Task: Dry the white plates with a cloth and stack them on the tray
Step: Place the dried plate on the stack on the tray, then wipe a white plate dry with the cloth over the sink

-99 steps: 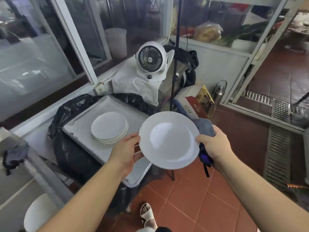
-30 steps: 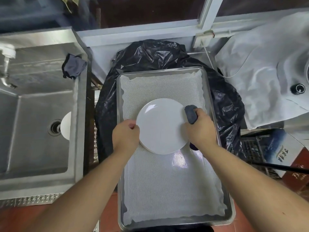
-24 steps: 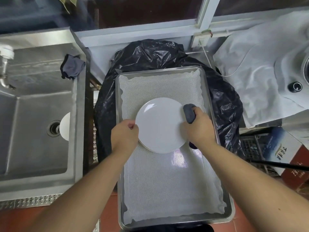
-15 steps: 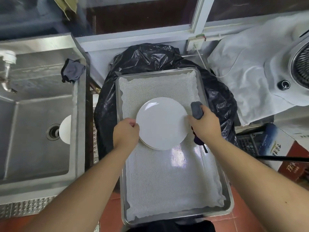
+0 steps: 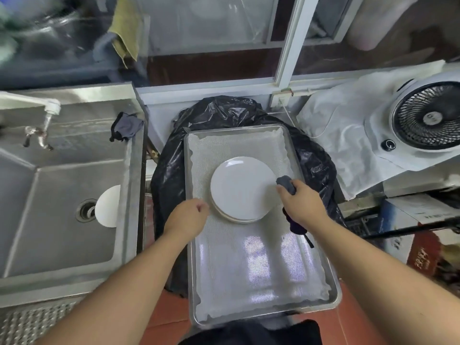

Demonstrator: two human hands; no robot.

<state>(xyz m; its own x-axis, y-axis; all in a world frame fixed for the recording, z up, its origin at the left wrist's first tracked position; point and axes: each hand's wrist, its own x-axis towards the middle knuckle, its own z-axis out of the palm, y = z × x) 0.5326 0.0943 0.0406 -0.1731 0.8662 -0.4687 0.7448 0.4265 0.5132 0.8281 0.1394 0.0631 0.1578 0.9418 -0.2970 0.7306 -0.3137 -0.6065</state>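
Looking down from the head camera, both bare forearms reach forward from the bottom corners toward a metal tray (image 5: 333, 290) that sits on a black plastic bag (image 5: 171, 168). A pale mesh liner (image 5: 249, 265) covers the tray floor. On the liner, in the far half of the tray, rests a stack of white plates (image 5: 242, 189); lower rims peek out at the stack's 6 o'clock edge.

The left hand (image 5: 186, 217) lies at about 8 o'clock from the stack, just beside its rim, back of the hand up and fingers loosely curled inward. It holds nothing; whether the fingertips touch the rim cannot be told. The left forearm runs diagonally down toward the bottom left corner.

The right hand (image 5: 302, 202) sits at about 3 o'clock from the stack, with its fingers wrapped round a dark grey cloth (image 5: 286, 183). One bunched end of the cloth sticks out past the knuckles, next to the plate rim, and the other end hangs below the wrist over the liner. The two hands are apart, one on each side of the stack.

At 9 o'clock from the tray is a steel sink (image 5: 62, 220) with another white plate (image 5: 108, 205) standing by the drain, a tap (image 5: 49, 113) above it, and a dark rag (image 5: 127, 127) on its far corner. At 2 o'clock stands a white fan (image 5: 423, 115) on a white sheet (image 5: 343, 135).
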